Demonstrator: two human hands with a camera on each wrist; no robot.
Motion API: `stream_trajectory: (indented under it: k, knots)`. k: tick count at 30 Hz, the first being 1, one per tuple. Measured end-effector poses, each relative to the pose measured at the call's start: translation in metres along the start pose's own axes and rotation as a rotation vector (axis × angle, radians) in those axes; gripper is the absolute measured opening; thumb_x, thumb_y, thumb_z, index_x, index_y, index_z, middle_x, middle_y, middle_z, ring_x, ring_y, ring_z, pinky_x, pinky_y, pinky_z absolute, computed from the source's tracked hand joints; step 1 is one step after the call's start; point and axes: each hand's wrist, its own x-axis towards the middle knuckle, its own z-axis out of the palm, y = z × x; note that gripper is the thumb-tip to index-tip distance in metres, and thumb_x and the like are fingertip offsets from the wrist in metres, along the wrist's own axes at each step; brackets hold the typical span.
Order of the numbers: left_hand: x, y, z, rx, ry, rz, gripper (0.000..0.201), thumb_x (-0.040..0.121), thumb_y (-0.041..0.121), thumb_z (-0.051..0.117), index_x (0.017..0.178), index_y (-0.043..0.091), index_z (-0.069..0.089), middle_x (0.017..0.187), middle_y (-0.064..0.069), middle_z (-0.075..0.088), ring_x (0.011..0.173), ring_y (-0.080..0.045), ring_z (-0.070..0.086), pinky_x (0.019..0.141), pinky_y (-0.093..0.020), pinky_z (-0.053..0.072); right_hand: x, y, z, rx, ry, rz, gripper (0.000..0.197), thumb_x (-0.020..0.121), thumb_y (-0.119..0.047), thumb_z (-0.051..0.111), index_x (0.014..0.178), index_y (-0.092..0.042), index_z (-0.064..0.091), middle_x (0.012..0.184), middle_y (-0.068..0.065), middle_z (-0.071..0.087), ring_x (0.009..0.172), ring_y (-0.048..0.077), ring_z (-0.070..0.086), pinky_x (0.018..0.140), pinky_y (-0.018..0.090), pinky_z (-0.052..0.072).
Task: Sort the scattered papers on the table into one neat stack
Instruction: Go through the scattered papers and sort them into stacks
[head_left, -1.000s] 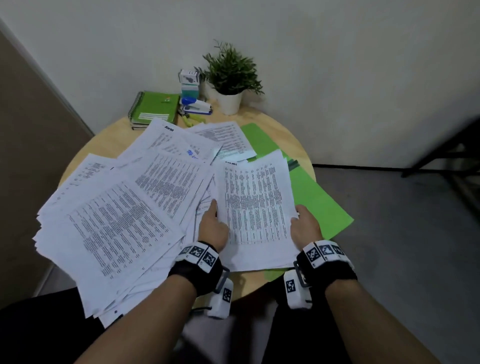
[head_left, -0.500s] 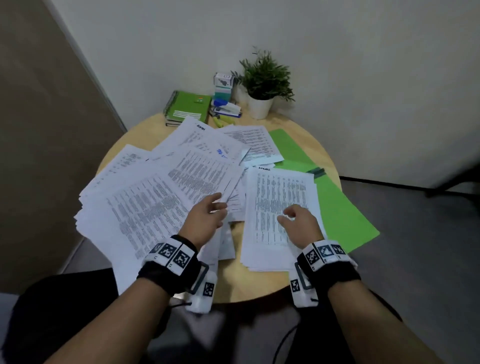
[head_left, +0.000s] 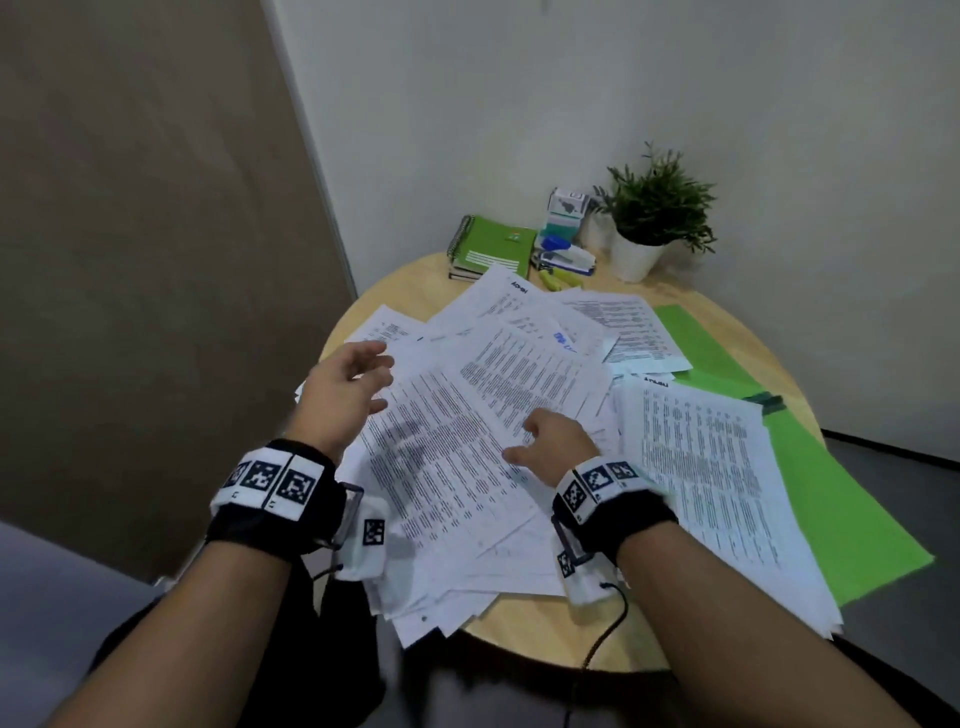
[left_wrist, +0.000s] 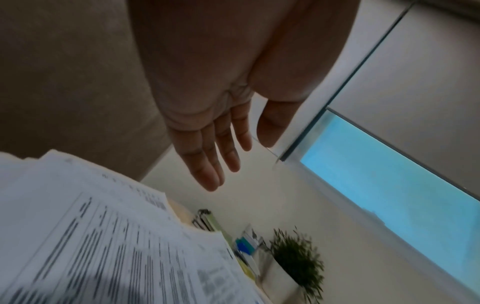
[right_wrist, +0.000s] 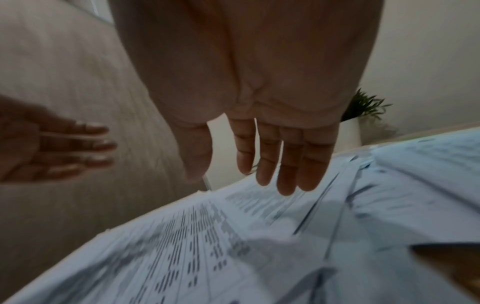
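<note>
- The scattered papers (head_left: 483, 415) lie in a loose fan over the left and middle of the round wooden bench (head_left: 545, 639); they are white sheets printed with dense rows and columns of small dark text, overlapping at different angles, some corners hanging past the near edge.
- One sheet near the far side carries a blue mark among its print.
- To the right sits a squarer stack (head_left: 711, 488) of the same printed pages, its edges roughly lined up, resting partly on a bright green folder (head_left: 852, 525) that juts off the bench on the right.
- The left hand (head_left: 345, 387) hovers above the left edge of the loose papers, fingers spread and relaxed, holding nothing; the left wrist view shows the palm flat with straight fingers (left_wrist: 207, 164) clear of the sheets.
- The right hand (head_left: 556, 441) hangs over the middle of the spread, fingers loosely extended and empty; whether the fingertips touch the paper I cannot tell.
- At the back of the bench stand a green spiral notebook (head_left: 493, 247), a blue and white stapler (head_left: 566, 254), a small box (head_left: 566, 208) and a potted plant (head_left: 652, 218).
</note>
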Motion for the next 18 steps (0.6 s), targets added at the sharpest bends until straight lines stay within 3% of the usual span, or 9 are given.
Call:
stream_trajectory:
  k: [3,6,8,10,11,13,15,18]
  knots:
    - [0.02,-0.002,-0.006,-0.047,0.043,0.021,0.031,0.09,-0.004,0.057,0.099,0.026,0.063,0.102,0.0,0.066,0.095,-0.018,0.062,0.075,-0.031,0.051,0.017,-0.006,0.026,-0.19,-0.016,0.103,0.081,0.075,-0.05,0.074,0.135,-0.01,0.039,0.135,0.01,0.044,0.126,0.028,0.042,0.097,0.041,0.045]
    - [0.027,-0.012,-0.004,-0.052,0.032,0.013,0.03,0.091,-0.003,0.056,0.099,0.025,0.063,0.102,0.0,0.066,0.097,-0.017,0.062,0.075,-0.03,0.051,0.025,-0.009,0.042,-0.3,-0.008,0.169,0.085,0.071,-0.048,0.077,0.135,-0.011,0.035,0.133,0.01,0.041,0.125,0.029,0.041,0.092,0.044,0.047]
    - [0.028,-0.019,0.001,-0.025,0.001,0.005,0.029,0.092,-0.001,0.057,0.1,0.026,0.063,0.102,0.002,0.066,0.096,-0.016,0.061,0.075,-0.03,0.05,0.029,-0.008,0.045,-0.195,-0.025,0.156,0.071,0.078,-0.035,0.076,0.132,-0.008,0.038,0.127,0.013,0.048,0.116,0.029,0.051,0.082,0.037,0.05]
    - [0.027,-0.024,0.007,0.013,-0.022,-0.002,0.026,0.093,0.001,0.057,0.102,0.025,0.063,0.102,0.004,0.064,0.093,-0.013,0.06,0.074,-0.029,0.049,0.026,-0.006,0.041,-0.103,-0.027,0.102,0.046,0.087,-0.019,0.065,0.126,-0.006,0.045,0.121,0.014,0.057,0.098,0.025,0.058,0.069,0.028,0.045]
    - [0.026,-0.025,0.009,0.03,-0.031,-0.003,0.025,0.093,0.002,0.057,0.103,0.024,0.062,0.103,0.004,0.064,0.092,-0.012,0.059,0.075,-0.028,0.048,0.024,-0.002,0.037,-0.063,-0.01,0.089,0.037,0.09,-0.014,0.06,0.125,-0.007,0.049,0.12,0.012,0.06,0.093,0.023,0.058,0.069,0.025,0.043]
    - [0.025,-0.027,0.012,0.073,-0.051,-0.014,0.024,0.093,0.005,0.058,0.107,0.024,0.062,0.109,0.003,0.061,0.094,-0.012,0.057,0.077,-0.028,0.046,0.015,0.003,0.023,0.086,0.028,0.067,0.035,0.095,-0.013,0.053,0.129,-0.009,0.053,0.125,0.008,0.06,0.096,0.02,0.059,0.076,0.02,0.04]
    - [0.025,-0.028,0.011,0.146,-0.033,-0.051,0.031,0.094,0.012,0.06,0.122,0.024,0.057,0.121,0.003,0.053,0.102,-0.013,0.054,0.083,-0.029,0.043,0.004,0.01,0.009,0.291,0.109,0.033,0.038,0.097,-0.016,0.051,0.135,-0.011,0.05,0.125,0.0,0.058,0.099,0.013,0.058,0.081,0.017,0.04]
    - [0.026,-0.029,0.008,0.174,0.038,-0.145,0.058,0.094,0.02,0.062,0.145,0.023,0.036,0.134,0.0,0.042,0.115,-0.018,0.05,0.093,-0.033,0.044,-0.007,0.024,-0.006,0.675,0.225,-0.017,0.045,0.097,-0.017,0.053,0.14,-0.006,0.042,0.11,-0.013,0.057,0.103,0.009,0.055,0.098,0.027,0.038]
